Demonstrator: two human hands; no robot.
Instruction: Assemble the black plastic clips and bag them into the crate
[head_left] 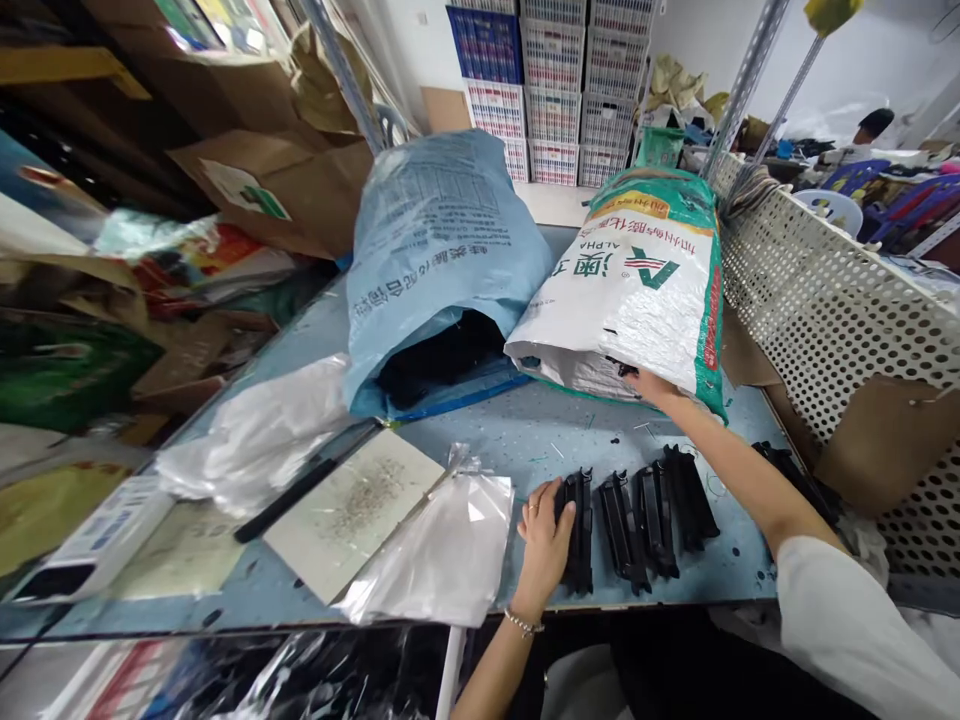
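Note:
My left hand [546, 540], with a beaded bracelet at the wrist, is closed against the leftmost black plastic part [579, 535] near the front edge of the table. Its thumb lies over the part's side. Right of it, more long black plastic parts [637, 530] lie in a row of small groups. My right hand [646, 384] reaches into the mouth of a white and green sack [637, 270]. A small black piece shows at its fingertips, and most of the fingers are hidden. Beside that sack lies an open blue sack [442, 240] with a dark inside.
Clear plastic bags [442, 550] and a speckled pale board [356, 510] lie left of my left hand. A crumpled white bag [259, 430] is farther left. A perforated white panel [832, 330] borders the right side. Stacked crates [555, 90] stand behind the table.

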